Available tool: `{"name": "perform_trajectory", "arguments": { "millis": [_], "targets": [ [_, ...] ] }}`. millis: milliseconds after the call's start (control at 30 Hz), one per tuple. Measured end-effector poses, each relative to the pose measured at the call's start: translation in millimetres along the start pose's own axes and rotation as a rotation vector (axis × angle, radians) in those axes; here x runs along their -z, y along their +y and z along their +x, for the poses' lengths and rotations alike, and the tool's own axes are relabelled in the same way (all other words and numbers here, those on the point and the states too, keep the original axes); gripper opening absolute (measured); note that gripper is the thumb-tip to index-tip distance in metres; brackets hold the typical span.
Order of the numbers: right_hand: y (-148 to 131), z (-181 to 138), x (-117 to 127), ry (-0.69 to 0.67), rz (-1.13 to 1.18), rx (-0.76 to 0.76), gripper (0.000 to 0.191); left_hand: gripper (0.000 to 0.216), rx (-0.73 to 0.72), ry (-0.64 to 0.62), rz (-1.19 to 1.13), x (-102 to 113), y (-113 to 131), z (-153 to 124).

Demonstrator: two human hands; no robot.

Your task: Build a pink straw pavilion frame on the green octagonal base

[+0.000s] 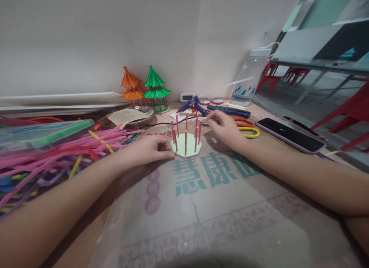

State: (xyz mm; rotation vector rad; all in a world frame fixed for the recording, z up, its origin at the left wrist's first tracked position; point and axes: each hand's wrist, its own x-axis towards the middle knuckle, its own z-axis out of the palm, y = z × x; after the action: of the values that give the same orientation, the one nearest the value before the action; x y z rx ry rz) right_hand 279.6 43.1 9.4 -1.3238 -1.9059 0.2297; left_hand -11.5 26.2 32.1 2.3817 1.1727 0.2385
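Green base (181, 144): flat pale octagon, set on the cardboard sheet (219, 206) that covers the table (268, 114), mid-scene, between the two hands. Pink posts (186, 142) are stood upright around its rim.

Left hand (152, 148): rested on the cardboard, fingers curled, base's left edge pinched at the fingertips.

Right hand (223, 127): raised just right of the posts, fingertips drawn together in a pinch close to the right-hand posts. Whether a post or anything else is gripped cannot be told.

Left side: loose pile of coloured straws (57, 152), clear plastic box (43, 133) laid on top.

Far side, by the wall: orange pagoda model (131, 87) and green pagoda model (155, 87) side by side, metal bowl (142, 121) with a yellowish sheet over it, blue glue gun (193, 104), small white clock (187, 96).

Right side: blue cutter (229, 111), scissors (248, 130) with orange and yellow handles, phone (290, 134) laid flat screen up, clear plastic jar (250, 81) at the far corner. Red chairs (356, 106) are seen beyond the table edge.
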Motion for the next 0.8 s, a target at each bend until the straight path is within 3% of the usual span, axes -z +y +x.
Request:
{"name": "perform_trajectory", "arguments": {
  "millis": [67, 133, 267, 300, 400, 500, 800],
  "targets": [
    [-13.0, -10.3, 8.6, 0.182, 0.135, 0.051, 0.014, 0.032, 0.099, -0.004, 0.059, 15.1, 7.8, -7.2],
    [-26.4, -23.3, 13.9, 0.186, 0.213, 0.121, 0.017, 0.036, 0.180, 0.133, 0.160, 27.4, 20.0, -15.9],
    [-42.9, -42.7, 13.4, -0.028, 0.135, 0.232, 0.037, 0.027, -0.147, 0.510, 0.247, 29.4, 47.6, -29.8],
    [-44.1, -44.5, 12.4, -0.051, 0.106, 0.250, 0.041, 0.028, -0.225, 0.553, 0.303, 25.7, 52.3, -31.4],
    [-43.5, -44.6, 10.7, -0.083, 0.059, 0.257, 0.046, 0.035, -0.416, 0.588, 0.436, 12.2, 57.1, -31.3],
    [-41.5, -42.6, 10.5, -0.103, 0.053, 0.259, 0.049, 0.039, -0.506, 0.599, 0.485, 3.5, 53.1, -27.5],
    [-39.0, -41.6, 8.7, -0.103, 0.101, 0.339, 0.048, 0.040, -0.454, 0.572, 0.482, -1.3, 50.7, -26.4]
  ]
}}
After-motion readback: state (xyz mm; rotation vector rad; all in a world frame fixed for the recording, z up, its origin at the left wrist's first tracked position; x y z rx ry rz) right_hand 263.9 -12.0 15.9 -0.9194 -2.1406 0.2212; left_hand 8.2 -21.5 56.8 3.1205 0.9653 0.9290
